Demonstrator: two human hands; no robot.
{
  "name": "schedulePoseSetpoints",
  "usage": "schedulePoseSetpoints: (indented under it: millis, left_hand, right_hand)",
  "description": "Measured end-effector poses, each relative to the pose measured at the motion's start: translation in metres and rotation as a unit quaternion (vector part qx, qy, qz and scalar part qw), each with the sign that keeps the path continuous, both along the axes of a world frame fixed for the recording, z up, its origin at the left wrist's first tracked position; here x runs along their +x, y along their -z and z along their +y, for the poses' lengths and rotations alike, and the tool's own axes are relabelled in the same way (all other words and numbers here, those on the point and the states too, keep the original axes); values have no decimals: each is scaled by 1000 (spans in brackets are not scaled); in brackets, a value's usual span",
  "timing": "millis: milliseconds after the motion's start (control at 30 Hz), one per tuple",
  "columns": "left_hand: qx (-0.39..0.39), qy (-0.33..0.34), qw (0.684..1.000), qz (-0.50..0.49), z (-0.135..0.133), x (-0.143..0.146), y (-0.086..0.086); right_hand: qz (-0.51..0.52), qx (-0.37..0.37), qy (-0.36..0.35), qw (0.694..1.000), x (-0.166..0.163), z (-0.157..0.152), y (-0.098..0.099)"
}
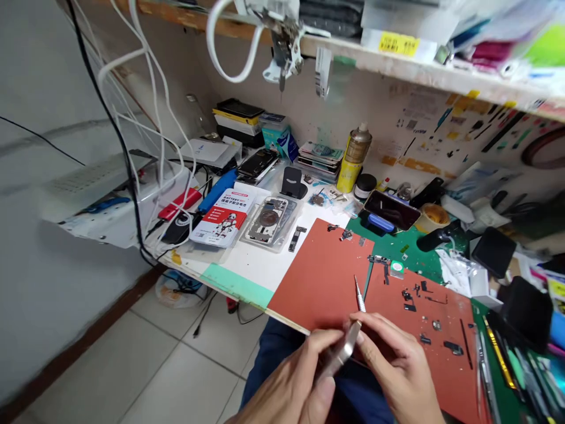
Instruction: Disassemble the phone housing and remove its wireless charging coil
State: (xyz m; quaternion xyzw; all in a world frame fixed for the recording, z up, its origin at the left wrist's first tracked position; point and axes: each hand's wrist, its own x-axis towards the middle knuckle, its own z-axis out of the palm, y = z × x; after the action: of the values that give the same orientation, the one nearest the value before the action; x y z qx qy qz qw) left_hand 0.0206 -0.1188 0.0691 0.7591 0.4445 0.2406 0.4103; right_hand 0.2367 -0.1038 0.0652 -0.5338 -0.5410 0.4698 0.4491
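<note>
Brick-red mat point(318, 282) covers bench front. Left hand point(300, 377) clasps tilted, metal-edged phone frame point(346, 350) by mat's near edge; right hand point(399, 365), fingers narrowly bent, meets its upper end. Firm left grip, light right fingertips look best. Screwdriver point(359, 294) just beyond; whether held, cannot tell. Loose small parts point(409, 296) call for careful sleeves.

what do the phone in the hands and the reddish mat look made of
Phone: likely metal along its edge, satin champagne-silver, judging by its soft highlights. Reddish mat: perhaps silicone or rubber, matte, as its even colour shows little gloss.
</note>
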Motion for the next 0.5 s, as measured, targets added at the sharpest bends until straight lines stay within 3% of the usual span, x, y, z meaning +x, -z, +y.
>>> schedulePoseSetpoints:
  millis: [33, 100, 167, 267, 500]
  left_hand:
    - [116, 5, 992, 45, -1, 2, 5]
    - [323, -11, 938, 127, -1, 9, 17]
    - [431, -35, 882, 189, -2, 16, 27]
    - [478, -41, 845, 237, -5, 24, 33]
    - [506, -48, 820, 264, -2, 34, 24]
  right_hand:
    - [-12, 35, 2, 999, 4, 0, 3]
    - [-16, 98, 19, 995, 10, 1, 10]
    - [6, 141, 37, 989, 14, 1, 18]
    - [28, 169, 49, 984, 14, -1, 30]
    - [76, 175, 57, 980, 11, -8, 44]
